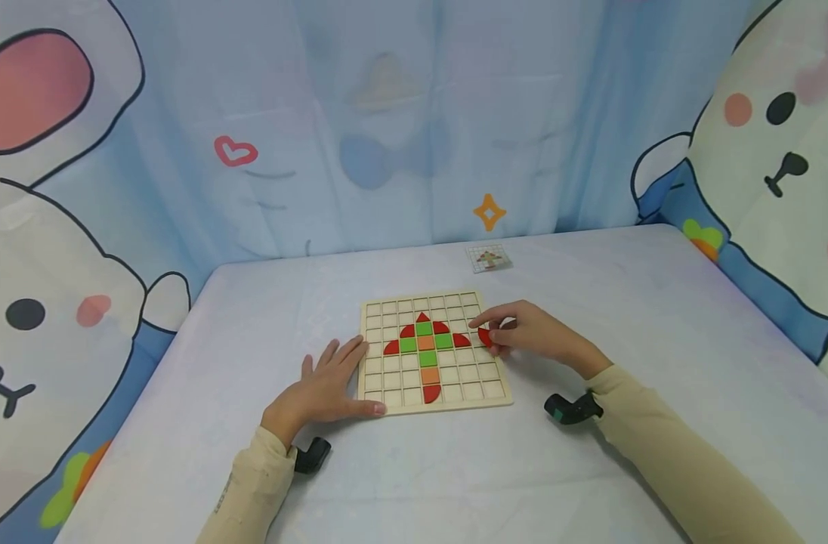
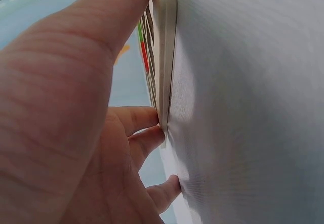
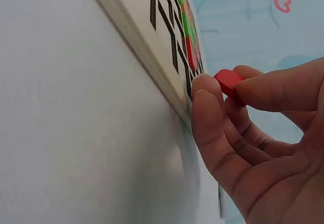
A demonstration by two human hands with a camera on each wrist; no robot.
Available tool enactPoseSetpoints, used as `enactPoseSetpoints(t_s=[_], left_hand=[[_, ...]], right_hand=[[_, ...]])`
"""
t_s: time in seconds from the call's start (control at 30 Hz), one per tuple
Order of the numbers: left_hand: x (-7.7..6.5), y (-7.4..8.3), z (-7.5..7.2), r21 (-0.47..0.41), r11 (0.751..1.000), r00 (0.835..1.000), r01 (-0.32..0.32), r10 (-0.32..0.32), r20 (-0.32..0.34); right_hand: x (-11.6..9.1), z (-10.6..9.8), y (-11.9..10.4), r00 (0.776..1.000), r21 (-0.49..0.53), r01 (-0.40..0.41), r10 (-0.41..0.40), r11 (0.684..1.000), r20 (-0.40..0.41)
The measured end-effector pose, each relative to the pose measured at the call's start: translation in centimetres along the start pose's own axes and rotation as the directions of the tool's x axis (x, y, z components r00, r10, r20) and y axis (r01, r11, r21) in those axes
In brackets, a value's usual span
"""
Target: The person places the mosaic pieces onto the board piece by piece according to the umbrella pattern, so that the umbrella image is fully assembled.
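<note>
A wooden grid board (image 1: 482,391) lies flat on the table, with red, green and orange pieces set in its cells. Green squares (image 1: 443,341) surround an orange square (image 1: 426,342), with red rounded pieces (image 1: 430,394) at the sides and bottom and a red triangle (image 1: 422,317) on top. My left hand (image 1: 325,391) rests spread at the board's left edge, thumb on the near corner and fingertips touching the side. Over the right edge, my right hand (image 1: 539,332) pinches a red rounded block (image 3: 229,82) between thumb and fingers.
Behind the board lies a small picture card (image 1: 489,258) showing a similar pattern on a grid. A white cloth covers the table (image 1: 414,483). A blue cartoon curtain (image 1: 387,196) hangs along the back. Black wrist devices (image 1: 572,409) sit at both cuffs.
</note>
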State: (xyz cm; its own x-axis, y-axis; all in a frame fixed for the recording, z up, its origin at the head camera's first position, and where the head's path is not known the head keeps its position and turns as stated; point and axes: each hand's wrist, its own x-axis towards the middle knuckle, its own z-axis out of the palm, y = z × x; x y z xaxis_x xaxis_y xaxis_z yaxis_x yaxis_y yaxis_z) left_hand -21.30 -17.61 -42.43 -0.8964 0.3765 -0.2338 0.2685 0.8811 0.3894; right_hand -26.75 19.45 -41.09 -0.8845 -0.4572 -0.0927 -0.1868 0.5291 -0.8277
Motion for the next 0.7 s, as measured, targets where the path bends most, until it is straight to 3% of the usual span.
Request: enactPoseSetpoints(t_s=[0.23, 0.7], left_hand=[[0.2, -0.1, 0.0, 0.004, 1.000, 1.000, 0.003, -0.003, 0.009], [0.2, -0.1, -0.1, 0.010, 1.000, 1.000, 0.000, 0.000, 0.014]], right_hand=[[0.9, 1.2, -1.6, 0.997, -0.057, 0.076, -0.075, 0.995, 0.016], [2.7, 4.0, -5.6, 0.977, -0.025, 0.203, -0.201, 0.979, 0.077]])
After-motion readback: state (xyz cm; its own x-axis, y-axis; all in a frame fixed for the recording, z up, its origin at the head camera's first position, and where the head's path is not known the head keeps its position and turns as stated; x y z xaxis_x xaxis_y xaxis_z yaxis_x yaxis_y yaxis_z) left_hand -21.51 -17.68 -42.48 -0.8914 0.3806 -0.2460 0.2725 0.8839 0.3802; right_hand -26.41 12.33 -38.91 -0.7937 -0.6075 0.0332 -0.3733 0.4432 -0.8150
